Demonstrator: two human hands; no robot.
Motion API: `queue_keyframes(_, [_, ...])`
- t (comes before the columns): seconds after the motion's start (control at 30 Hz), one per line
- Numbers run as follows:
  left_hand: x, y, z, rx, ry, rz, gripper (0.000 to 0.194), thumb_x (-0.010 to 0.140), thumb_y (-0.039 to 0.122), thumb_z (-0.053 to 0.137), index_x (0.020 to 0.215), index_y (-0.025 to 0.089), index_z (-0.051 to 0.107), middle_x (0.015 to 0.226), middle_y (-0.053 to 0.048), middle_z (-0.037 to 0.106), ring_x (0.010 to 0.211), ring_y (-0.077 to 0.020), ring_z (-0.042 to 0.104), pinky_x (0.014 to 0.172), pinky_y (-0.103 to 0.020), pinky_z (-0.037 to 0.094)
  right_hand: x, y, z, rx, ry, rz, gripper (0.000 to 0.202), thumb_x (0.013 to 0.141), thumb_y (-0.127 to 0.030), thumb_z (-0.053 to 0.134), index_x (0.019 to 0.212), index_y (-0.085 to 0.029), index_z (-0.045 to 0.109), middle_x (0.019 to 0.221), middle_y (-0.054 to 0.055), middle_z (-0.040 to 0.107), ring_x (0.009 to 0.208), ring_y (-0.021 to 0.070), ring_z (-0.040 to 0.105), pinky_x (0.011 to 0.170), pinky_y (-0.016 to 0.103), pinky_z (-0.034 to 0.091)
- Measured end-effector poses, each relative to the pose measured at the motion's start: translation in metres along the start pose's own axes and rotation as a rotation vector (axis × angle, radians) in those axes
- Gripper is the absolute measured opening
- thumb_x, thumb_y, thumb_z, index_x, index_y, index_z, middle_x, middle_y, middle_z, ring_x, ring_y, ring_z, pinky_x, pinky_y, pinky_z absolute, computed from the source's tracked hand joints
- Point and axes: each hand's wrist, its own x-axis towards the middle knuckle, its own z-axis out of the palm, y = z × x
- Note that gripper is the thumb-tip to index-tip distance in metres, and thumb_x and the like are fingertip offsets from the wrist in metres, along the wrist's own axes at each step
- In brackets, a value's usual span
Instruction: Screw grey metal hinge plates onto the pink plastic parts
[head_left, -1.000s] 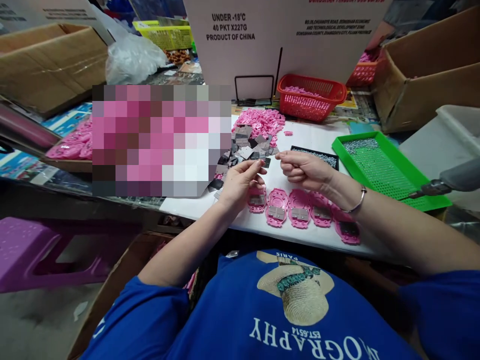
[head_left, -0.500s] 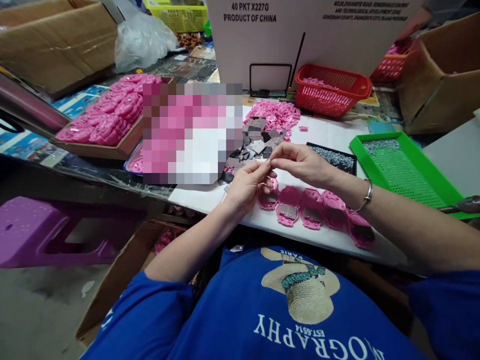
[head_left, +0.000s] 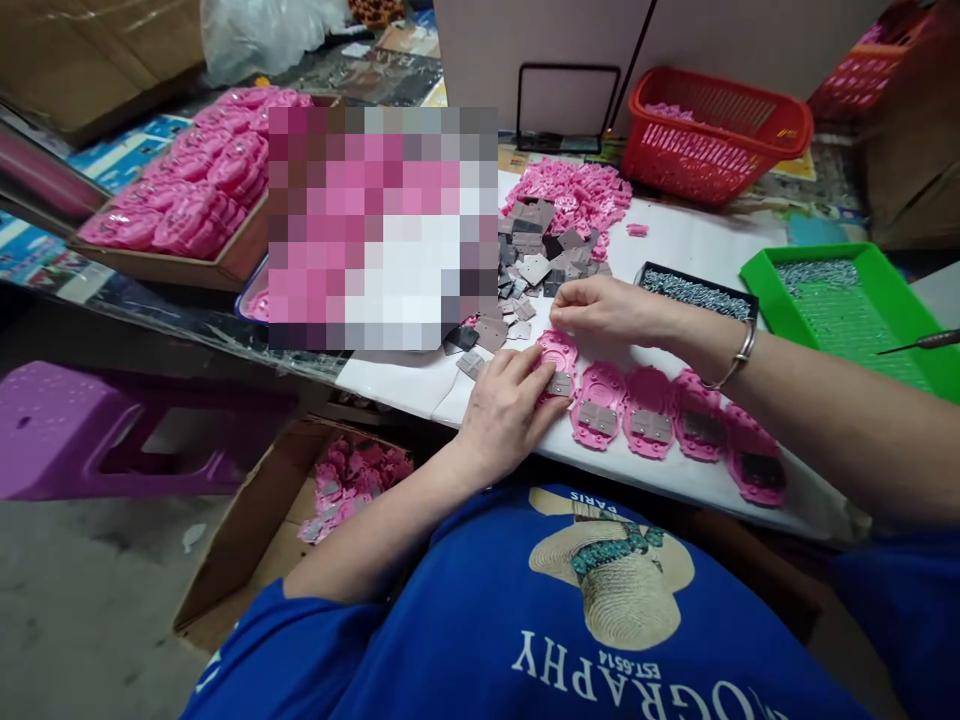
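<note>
At the left end of the row, my left hand [head_left: 501,415] lies half curled over the leftmost pink casing [head_left: 558,346], covering its lower left edge and part of its grey plate [head_left: 561,384], so whether those fingers grip or only press I can't tell. By the casing's far end, my right hand [head_left: 596,306] has its fingertips bunched together, hiding anything between them, while the dark tool [head_left: 930,342] by the green tray [head_left: 825,325] is cut off at the right.
</note>
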Motion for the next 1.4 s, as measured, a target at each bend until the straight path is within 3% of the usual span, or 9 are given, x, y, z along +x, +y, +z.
queue_keyframes(0.5, [0.003, -0.002, -0.002, -0.084, -0.027, 0.025, 0.030, 0.094, 0.030, 0.059, 0.114, 0.008, 0.061, 0.124, -0.020, 0.062, 0.110, -0.0290, 0.055, 0.093, -0.049, 0.053, 0.015, -0.009, -0.003, -0.258, -0.117, -0.005, 0.022, 0.090, -0.027, 0.054, 0.073, -0.015, 0.057, 0.068, 0.002, 0.055, 0.059, 0.0092, 0.041, 0.055, 0.025, 0.030])
queue_keyframes(0.83, [0.004, -0.005, -0.002, -0.115, -0.014, 0.059, 0.029, 0.094, 0.029, 0.059, 0.113, 0.008, 0.060, 0.120, -0.019, 0.063, 0.106, -0.0276, 0.056, 0.092, -0.047, 0.054, 0.016, -0.021, 0.005, -0.535, -0.111, -0.015, 0.022, 0.093, -0.032, 0.051, 0.080, -0.016, 0.058, 0.064, 0.003, 0.054, 0.057, 0.0098, 0.039, 0.058, 0.026, 0.028])
queue_keyframes(1.03, [0.003, -0.005, -0.001, -0.118, -0.010, 0.056, 0.028, 0.094, 0.031, 0.058, 0.109, 0.008, 0.062, 0.120, -0.019, 0.063, 0.106, -0.0275, 0.055, 0.092, -0.048, 0.054, 0.016, -0.011, 0.006, -0.434, -0.061, -0.014, 0.027, 0.092, -0.038, 0.055, 0.076, -0.016, 0.056, 0.068, 0.003, 0.057, 0.060, 0.0104, 0.043, 0.060, 0.026, 0.030])
queue_keyframes(1.23, [0.003, -0.006, -0.001, -0.140, 0.022, 0.051, 0.027, 0.093, 0.029, 0.061, 0.112, 0.010, 0.062, 0.121, -0.019, 0.064, 0.106, -0.0273, 0.057, 0.091, -0.048, 0.054, 0.012, -0.005, 0.004, -0.183, 0.058, 0.006, 0.026, 0.091, -0.037, 0.057, 0.075, -0.017, 0.057, 0.073, 0.005, 0.060, 0.065, 0.0121, 0.047, 0.060, 0.027, 0.034])
queue_keyframes(1.4, [0.003, -0.007, 0.000, -0.159, 0.044, 0.053, 0.028, 0.091, 0.028, 0.064, 0.111, 0.009, 0.063, 0.120, -0.019, 0.064, 0.107, -0.0269, 0.058, 0.092, -0.046, 0.054, -0.002, -0.003, -0.006, 0.130, 0.131, 0.062, 0.031, 0.095, -0.041, 0.048, 0.076, -0.018, 0.055, 0.055, -0.002, 0.040, 0.050, 0.0094, 0.030, 0.050, 0.028, 0.024])
